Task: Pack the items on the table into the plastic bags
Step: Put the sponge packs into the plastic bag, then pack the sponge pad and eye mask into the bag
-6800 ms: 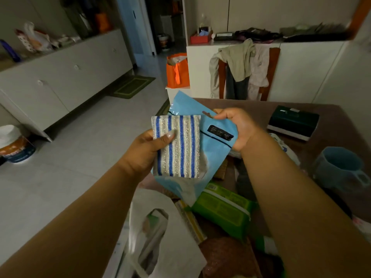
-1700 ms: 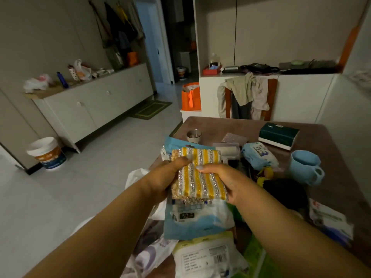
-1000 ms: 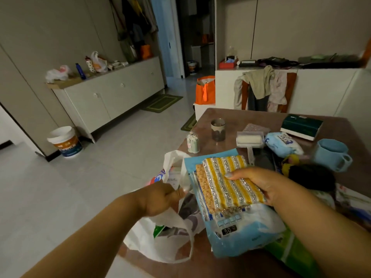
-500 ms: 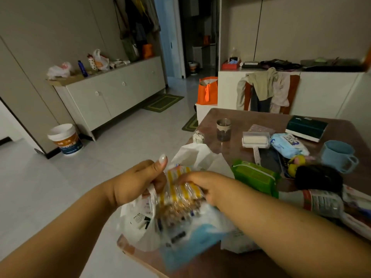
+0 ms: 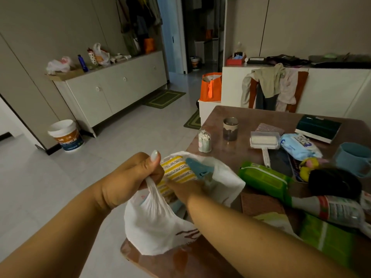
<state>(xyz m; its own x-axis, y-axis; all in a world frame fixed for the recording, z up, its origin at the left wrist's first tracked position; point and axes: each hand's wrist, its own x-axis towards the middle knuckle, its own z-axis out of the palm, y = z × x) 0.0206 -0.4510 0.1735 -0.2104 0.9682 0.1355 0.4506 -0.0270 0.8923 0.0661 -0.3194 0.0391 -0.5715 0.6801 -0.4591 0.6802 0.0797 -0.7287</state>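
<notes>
Left hand is closed in a fist around the gathered handle of the white plastic bag, holding its mouth up at the table's near-left corner. Right hand is sunk into that mouth at about three o'clock from the left fist; its fingers are hidden by the plastic and the pack, so I cannot tell how firmly it is closed, though it seems to be pressing the sponge pack down.

The pack, yellow-and-silver striped scourers in a blue wrapper, sits half in the bag, its long axis running from the bag's belly at seven o'clock up toward one o'clock, its top end poking above the rim. The right hand lies along it, so the likely push is down along that axis while the left keeps the opening taut.

What else is inside the bag cannot be seen.

On the table, well apart toward two and three o'clock, wait a green wipes pack, a blue wipes pack, a lint roller, a cotton-swab jar and a blue mug, nearer the right hand.
</notes>
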